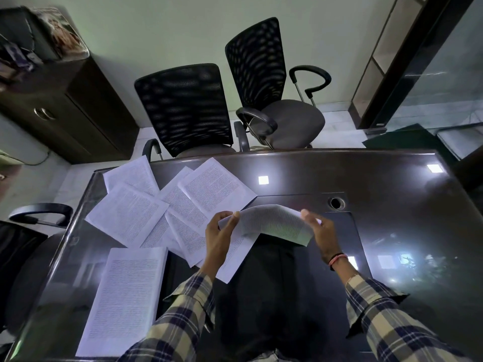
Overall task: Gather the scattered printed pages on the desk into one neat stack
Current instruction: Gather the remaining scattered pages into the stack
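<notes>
At 8 o'clock on the table (392,205) lies a thick stack (125,296), squared up, likely the base for gathering. At 11 o'clock loose pages (130,212) overlap in a fan, not yet collected. At centre the left hand (219,239) pinches one edge of a bowed sheet (274,223); the right hand (317,231) grips the opposite edge, lifting it clear, probably to square it.

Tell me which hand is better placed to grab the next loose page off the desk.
Probably the left hand. The loose pages lie fanned out right beside it, while the right hand grips the far side of the held sheets, away from them.
</notes>
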{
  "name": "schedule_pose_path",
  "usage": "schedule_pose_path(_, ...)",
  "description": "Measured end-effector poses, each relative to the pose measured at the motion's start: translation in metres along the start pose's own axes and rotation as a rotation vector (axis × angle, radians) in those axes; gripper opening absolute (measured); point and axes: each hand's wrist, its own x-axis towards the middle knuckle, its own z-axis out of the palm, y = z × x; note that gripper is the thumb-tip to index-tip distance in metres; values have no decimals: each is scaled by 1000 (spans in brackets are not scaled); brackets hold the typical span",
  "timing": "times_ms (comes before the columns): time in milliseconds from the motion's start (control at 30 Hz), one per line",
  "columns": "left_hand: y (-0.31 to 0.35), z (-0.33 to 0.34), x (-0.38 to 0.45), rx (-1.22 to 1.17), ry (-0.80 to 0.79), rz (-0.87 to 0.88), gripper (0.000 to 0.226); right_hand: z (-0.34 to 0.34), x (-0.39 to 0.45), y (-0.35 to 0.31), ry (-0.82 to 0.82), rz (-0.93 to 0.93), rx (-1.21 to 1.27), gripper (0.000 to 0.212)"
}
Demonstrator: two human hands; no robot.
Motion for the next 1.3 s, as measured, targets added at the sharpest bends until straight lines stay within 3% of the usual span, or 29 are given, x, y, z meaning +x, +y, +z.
schedule_pose_path(100,7,4,1,-14,55,-10,33,2,5,-7,40,31,36,37)
schedule_pose_path(267,9,6,7,102,94,27,32,0,7,-4,20,-42,-67,34)
schedule_pose_path(333,13,5,8,199,80,72,36,-5,6,-3,1,-82,-91,22)
schedule_pose_path(433,15,5,12,609,43,321,44,-12,10,8,-95,-134,-181,5)
schedule_pose_path(533,20,16,15,1045,-73,557,41,-15,20,23,-120,-183,-310,20)
schedule_pose_path(633,30,38,11,1148,-188,684,23,-7,25,17,-160,-248,-375,22)
schedule_pose_path(700,38,47,9,1089,-229,676,20,-1,27,9,-183,-281,-376,17)
schedule_pose_path(833,49,30,15,753,-166,452,15,-4,32,-6,-107,-207,-280,19)
schedule_pose_path(933,52,1,20,451,-80,235,12,-14,32,-8,-95,-106,-116,53)
schedule_pose_path(1033,49,-25,16,127,-19,13,14,3,24,0,-215,90,46,95)
schedule_pose_path(1067,45,-32,14,22,-8,-50,14,14,18,3,-284,137,68,93)
schedule_pose_path(1167,28,-54,11,-183,34,-200,12,60,5,5,-419,106,-57,25)
schedule_pose_path(1200,21,-60,12,-212,50,-236,11,74,4,6,-407,78,-101,15)
schedule_pose_path(1300,7,-77,18,-241,87,-351,7,103,11,12,-357,24,-228,14)
